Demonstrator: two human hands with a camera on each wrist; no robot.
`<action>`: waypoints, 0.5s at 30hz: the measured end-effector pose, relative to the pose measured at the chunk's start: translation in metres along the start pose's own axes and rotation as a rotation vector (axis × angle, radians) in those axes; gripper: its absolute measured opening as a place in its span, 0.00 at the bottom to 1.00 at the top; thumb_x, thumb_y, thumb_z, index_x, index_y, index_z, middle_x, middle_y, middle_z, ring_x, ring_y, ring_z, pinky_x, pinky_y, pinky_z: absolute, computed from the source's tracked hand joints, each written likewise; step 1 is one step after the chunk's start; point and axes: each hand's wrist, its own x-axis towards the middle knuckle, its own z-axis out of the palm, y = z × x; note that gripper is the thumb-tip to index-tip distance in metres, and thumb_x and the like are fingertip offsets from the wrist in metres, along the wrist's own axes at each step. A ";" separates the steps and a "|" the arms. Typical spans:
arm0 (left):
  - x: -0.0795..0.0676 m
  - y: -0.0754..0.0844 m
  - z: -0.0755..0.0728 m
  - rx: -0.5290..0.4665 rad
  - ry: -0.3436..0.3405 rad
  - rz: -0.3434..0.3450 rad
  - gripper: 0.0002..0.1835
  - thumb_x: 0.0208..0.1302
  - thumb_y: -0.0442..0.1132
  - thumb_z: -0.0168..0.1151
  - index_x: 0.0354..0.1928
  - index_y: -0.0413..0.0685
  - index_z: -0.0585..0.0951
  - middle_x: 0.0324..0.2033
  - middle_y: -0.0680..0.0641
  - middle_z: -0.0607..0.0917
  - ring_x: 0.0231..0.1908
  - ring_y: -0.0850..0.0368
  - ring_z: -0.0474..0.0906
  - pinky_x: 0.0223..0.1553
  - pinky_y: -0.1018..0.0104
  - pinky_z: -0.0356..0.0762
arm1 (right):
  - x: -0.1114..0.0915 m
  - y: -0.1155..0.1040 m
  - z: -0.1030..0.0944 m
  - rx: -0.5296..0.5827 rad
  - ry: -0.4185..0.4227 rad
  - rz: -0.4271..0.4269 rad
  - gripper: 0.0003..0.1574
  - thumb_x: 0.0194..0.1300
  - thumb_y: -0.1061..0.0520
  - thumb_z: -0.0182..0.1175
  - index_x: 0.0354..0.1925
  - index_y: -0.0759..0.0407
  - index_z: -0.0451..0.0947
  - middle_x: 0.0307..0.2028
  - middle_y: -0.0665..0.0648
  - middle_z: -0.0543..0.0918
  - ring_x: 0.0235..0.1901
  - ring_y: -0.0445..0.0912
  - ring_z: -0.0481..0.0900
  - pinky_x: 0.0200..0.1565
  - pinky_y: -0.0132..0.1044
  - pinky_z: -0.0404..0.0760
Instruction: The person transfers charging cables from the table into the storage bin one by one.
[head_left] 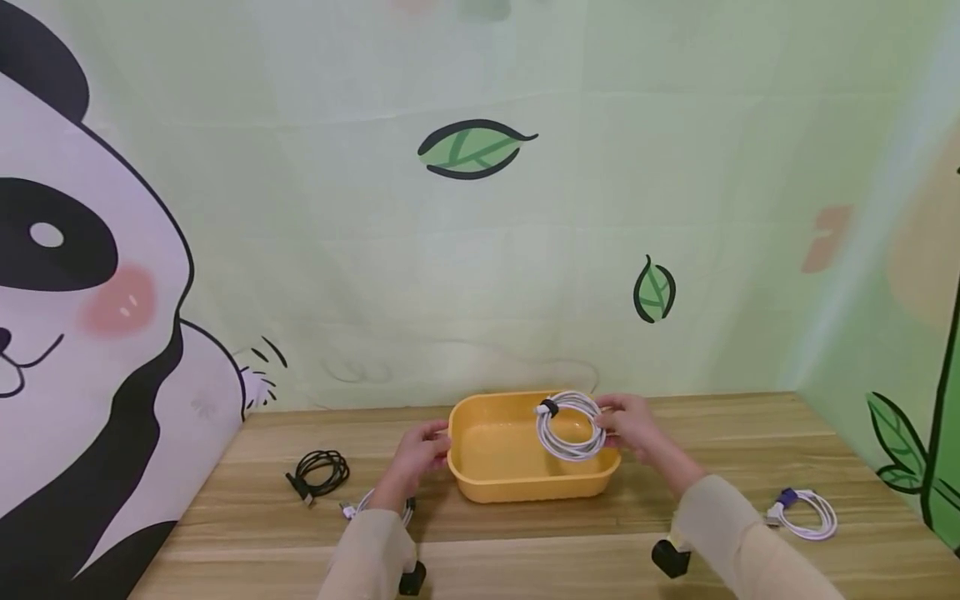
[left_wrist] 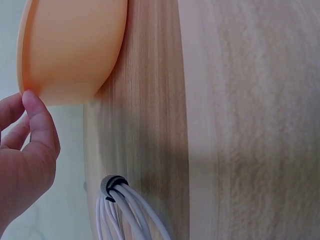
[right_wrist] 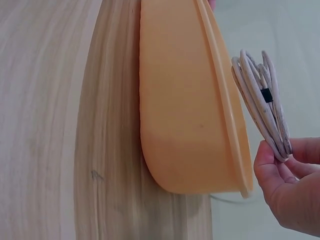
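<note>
A yellow plastic basin [head_left: 525,490] sits on the wooden table, its inside bare where it shows. My left hand [head_left: 417,457] holds the basin's left end, thumb and fingers at the rim in the left wrist view. Over the right part of the basin, my right hand [head_left: 633,427] pinches a coiled white cable [right_wrist: 260,105] between thumb and fingers. A black strap [head_left: 550,407] binds that coil, which hangs above the basin without resting in it. Another white cable [left_wrist: 132,210] with a dark strap lies beneath my left wrist, partly hidden by it in the head view.
A coiled black cable [head_left: 322,473] lies left of the basin. Far to the right is a white cable with a purple strap [head_left: 806,514]. Behind the table [head_left: 525,550] hangs a pale green backdrop [head_left: 337,250] printed with a panda and leaves.
</note>
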 end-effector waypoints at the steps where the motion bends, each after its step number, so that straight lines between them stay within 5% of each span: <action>1: 0.000 0.000 0.000 -0.003 0.000 -0.002 0.20 0.59 0.28 0.50 0.55 0.32 0.68 0.38 0.40 0.75 0.25 0.61 0.71 0.28 0.73 0.75 | 0.001 0.001 0.002 0.005 0.004 -0.002 0.24 0.56 0.70 0.48 0.52 0.76 0.62 0.27 0.52 0.73 0.23 0.39 0.73 0.24 0.31 0.77; 15: 0.004 -0.005 -0.002 -0.016 -0.015 0.029 0.21 0.58 0.29 0.53 0.54 0.32 0.69 0.36 0.41 0.75 0.24 0.62 0.72 0.27 0.73 0.76 | 0.010 0.007 0.023 -0.029 0.041 0.012 0.21 0.57 0.70 0.49 0.51 0.73 0.66 0.32 0.57 0.74 0.24 0.42 0.73 0.26 0.35 0.79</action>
